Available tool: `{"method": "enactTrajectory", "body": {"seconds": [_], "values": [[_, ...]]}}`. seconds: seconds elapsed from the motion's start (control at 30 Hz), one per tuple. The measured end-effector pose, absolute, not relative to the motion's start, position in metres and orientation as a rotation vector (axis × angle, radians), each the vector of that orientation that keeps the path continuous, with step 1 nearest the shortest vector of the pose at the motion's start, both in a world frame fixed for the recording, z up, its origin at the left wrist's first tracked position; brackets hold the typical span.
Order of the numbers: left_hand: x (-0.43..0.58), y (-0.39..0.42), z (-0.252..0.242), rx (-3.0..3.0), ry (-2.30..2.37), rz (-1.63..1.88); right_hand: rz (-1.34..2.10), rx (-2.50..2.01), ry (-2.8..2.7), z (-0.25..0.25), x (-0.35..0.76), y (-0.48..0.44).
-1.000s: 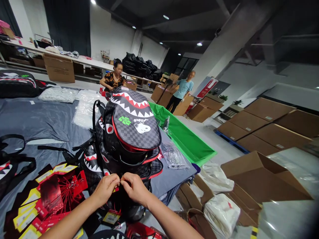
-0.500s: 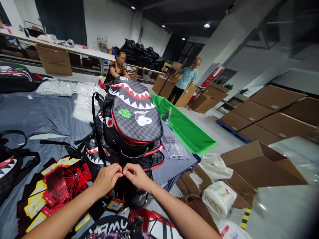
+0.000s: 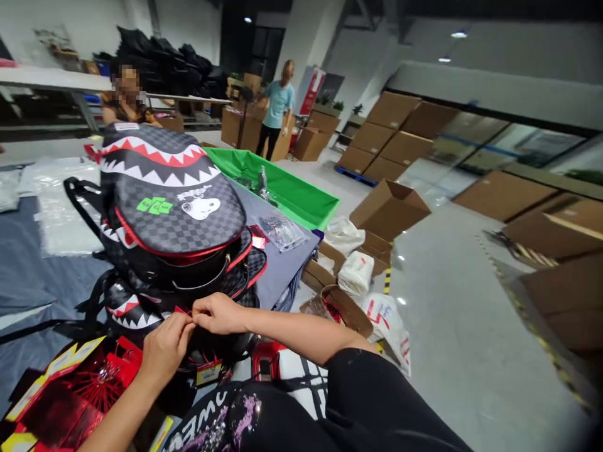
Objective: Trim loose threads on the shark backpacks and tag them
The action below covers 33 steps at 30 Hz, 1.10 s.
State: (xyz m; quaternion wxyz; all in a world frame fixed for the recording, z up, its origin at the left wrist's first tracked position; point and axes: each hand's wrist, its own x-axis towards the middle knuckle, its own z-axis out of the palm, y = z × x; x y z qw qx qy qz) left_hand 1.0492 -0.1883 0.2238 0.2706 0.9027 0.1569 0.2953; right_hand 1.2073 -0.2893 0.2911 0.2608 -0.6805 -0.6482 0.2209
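Note:
My left hand [image 3: 167, 345] and my right hand [image 3: 219, 314] meet with fingertips pinched together, low in front of the stacked backpacks. A bit of red tag string [image 3: 181, 311] shows at the fingertips; the fingers hide most of it. Topmost is a black-and-grey checkered backpack [image 3: 188, 220] with shark teeth and a white cartoon dog head. Beneath it, partly covered, are more backpacks of the same look. A yellow and white hang tag [image 3: 208, 373] dangles just below my right hand. Left of my left hand, a fan of red-stringed hang tags [image 3: 101, 380] lies on the table.
The table has a grey cloth [image 3: 28, 270], with clear plastic bags [image 3: 70, 210] at left. Behind stands a green bin [image 3: 301, 194]. Cartons [image 3: 391, 207] and white bags [image 3: 355, 273] stand on the floor at right. Two people [image 3: 277, 107] are farther back.
My view has swung to the right, so the backpacks and hands sit farther left in the picture. Both hands stay pinched together at the red string.

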Motion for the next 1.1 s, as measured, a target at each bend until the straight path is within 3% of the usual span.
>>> {"method": "enactTrajectory", "body": {"seconds": [0.17,0.53,0.7,0.83,1.1], "values": [[1.05,-0.18,0.228,2.102,0.374,0.598,0.541,-1.719,-1.685,0.291,1.209,-0.292],[1.066,-0.202,0.233,1.789,0.559,0.787,0.685,-1.693,-1.488,0.299,1.212,-0.296],[1.061,-0.203,0.236,1.861,0.507,0.743,0.471,-1.731,-1.74,0.3,1.21,-0.298],[1.062,-0.201,0.238,1.586,0.458,0.53,0.361,-1.712,-1.866,0.296,1.213,-0.297],[1.068,-0.205,0.24,1.396,0.524,0.458,0.214,-1.727,-1.916,0.292,1.215,-0.303]]}}
